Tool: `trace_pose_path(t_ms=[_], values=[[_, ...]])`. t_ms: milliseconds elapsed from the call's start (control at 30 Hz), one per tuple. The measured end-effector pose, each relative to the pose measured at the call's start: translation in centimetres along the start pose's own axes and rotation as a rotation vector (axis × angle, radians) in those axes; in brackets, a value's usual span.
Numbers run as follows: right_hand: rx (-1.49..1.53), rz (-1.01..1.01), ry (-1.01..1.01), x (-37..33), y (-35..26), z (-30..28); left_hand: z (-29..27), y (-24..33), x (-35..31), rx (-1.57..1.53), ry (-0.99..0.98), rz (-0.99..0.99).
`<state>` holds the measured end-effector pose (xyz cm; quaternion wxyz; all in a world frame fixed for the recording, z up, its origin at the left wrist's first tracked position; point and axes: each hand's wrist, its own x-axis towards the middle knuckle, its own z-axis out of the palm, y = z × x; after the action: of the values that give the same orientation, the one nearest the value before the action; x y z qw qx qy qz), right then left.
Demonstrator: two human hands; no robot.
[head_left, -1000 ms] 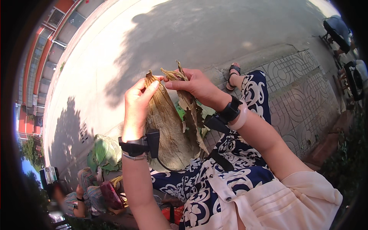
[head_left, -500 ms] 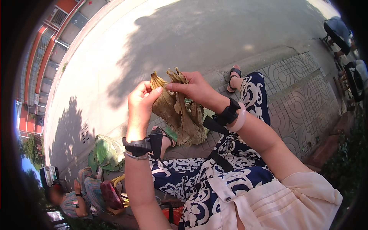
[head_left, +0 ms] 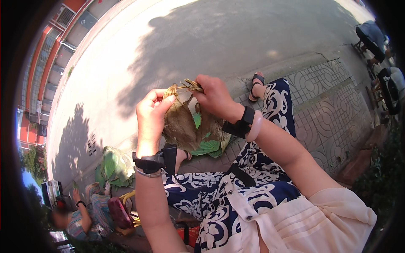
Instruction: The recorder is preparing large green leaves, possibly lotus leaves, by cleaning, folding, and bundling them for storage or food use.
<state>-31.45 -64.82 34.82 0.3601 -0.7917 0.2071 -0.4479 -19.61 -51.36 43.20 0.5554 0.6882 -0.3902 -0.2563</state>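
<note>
A large, dry brown leaf (head_left: 181,122) hangs in front of my knees, crumpled and split near the top. Its gathered upper end is pinched between the thumb and fingers of my left hand (head_left: 152,111). My right hand (head_left: 215,97) is closed in a fist on a frayed, straw-coloured end of the dried leaf, just to the right of my left hand. Fibrous strands stretch between both hands. Behind and below the brown leaf show green leaves (head_left: 209,147); part of them is hidden by it.
A heap of big green leaves (head_left: 116,166) lies on the ground to my left. Beyond it a person (head_left: 84,219) sits beside a dark red bag (head_left: 120,213). Patterned paving (head_left: 320,105) runs to the right, where other people (head_left: 373,40) are seated. Grey pavement (head_left: 236,33) stretches ahead.
My right hand has closed from a pinch into a fist and turned over. The leaf's top is now drawn into twisted strands, and more green leaf shows behind. The person at left raised a hand.
</note>
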Motion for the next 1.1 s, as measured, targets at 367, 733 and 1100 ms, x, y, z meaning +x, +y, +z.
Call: trace_pose_path(t_ms=[367, 733, 1100], values=[[-0.221, -0.044, -0.015, 0.5, 1.9, 0.7, -1.0, 0.6, -1.2, -0.091, -0.094, -0.109], [-0.360, 0.449, 0.068, -1.8, 13.3, -2.7, -11.2, 2.9, -1.6, -0.311, 0.246, 0.159], [-0.430, 0.627, 0.028, -3.8, 16.9, -2.2, -15.4, 5.4, -1.8, -0.304, 0.493, 0.293]])
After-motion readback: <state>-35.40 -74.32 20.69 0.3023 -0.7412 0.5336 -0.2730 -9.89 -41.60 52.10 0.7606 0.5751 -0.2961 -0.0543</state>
